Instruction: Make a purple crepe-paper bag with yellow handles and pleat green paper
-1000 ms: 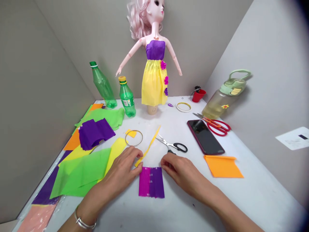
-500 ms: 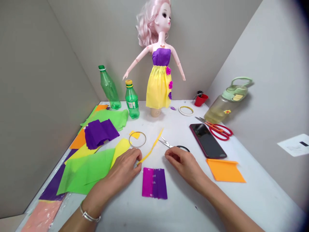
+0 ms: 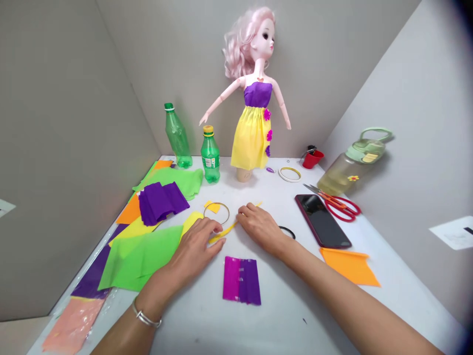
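A narrow yellow paper strip (image 3: 229, 230) lies slantwise on the white table between my hands. My left hand (image 3: 197, 242) rests at its near end, thumb and forefinger apart. My right hand (image 3: 258, 224) reaches over the strip, fingers bent down and closed on its middle; the far tip shows beyond the knuckles. Under that hand lie small scissors, with only a black handle loop (image 3: 288, 231) showing. Closer to me is a flat magenta and purple paper piece (image 3: 242, 280). A thin ring (image 3: 228, 213) and a yellow scrap (image 3: 211, 207) lie beyond my left hand.
A doll (image 3: 253, 133) in a purple and yellow dress stands at the back, beside two green bottles (image 3: 211, 157). Crepe paper sheets (image 3: 144, 256) spread along the left. Rightward are a phone (image 3: 322, 221), red scissors (image 3: 342, 206), a water bottle (image 3: 349, 167) and orange paper (image 3: 351, 267).
My right hand has moved left and forward from beside the small scissors onto the strip, covering their blades. My left thumb and forefinger have parted from the strip's near end. The view has shifted slightly.
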### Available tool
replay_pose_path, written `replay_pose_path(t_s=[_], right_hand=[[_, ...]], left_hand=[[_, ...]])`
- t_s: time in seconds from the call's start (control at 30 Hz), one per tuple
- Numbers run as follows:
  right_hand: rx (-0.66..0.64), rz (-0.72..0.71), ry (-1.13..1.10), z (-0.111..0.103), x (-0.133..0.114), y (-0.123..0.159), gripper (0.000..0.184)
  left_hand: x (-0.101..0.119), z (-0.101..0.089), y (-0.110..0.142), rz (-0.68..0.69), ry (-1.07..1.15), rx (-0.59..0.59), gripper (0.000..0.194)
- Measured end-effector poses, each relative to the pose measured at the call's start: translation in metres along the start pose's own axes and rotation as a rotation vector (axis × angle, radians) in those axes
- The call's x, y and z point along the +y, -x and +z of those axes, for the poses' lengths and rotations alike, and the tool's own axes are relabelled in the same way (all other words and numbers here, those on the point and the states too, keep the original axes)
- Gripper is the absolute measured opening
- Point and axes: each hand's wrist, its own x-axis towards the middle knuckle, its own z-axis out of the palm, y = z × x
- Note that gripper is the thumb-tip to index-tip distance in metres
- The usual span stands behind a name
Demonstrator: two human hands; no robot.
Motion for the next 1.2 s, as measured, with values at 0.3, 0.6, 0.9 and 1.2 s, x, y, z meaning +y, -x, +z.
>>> replay_pose_path(t_s=[0.3,0.6,0.9,1.2], right_hand=[[0.225,0.415,-1.171,-0.06,-0.04,0.013,0.008],[0.305,0.605,-1.514,-0.046,-0.046,0.037,0.016],[0.478,0.681,-1.651,-0.04,-0.032,0.046,0.02],[0.554,0.688,-1.664,-0.036,-0.019,0.05,0.023]], left_hand=[[0.019,-0.016,0.005,-0.149,0.731,0.193,0.019],[0.036,0.007,0.012,-0.213,1.097,-0.27,0.032],[0.036,0.022,0.011,-0.307,1.113,-0.24,0.036],[0.031,0.022,0.01,-0.246,1.046,-0.207,0.034]])
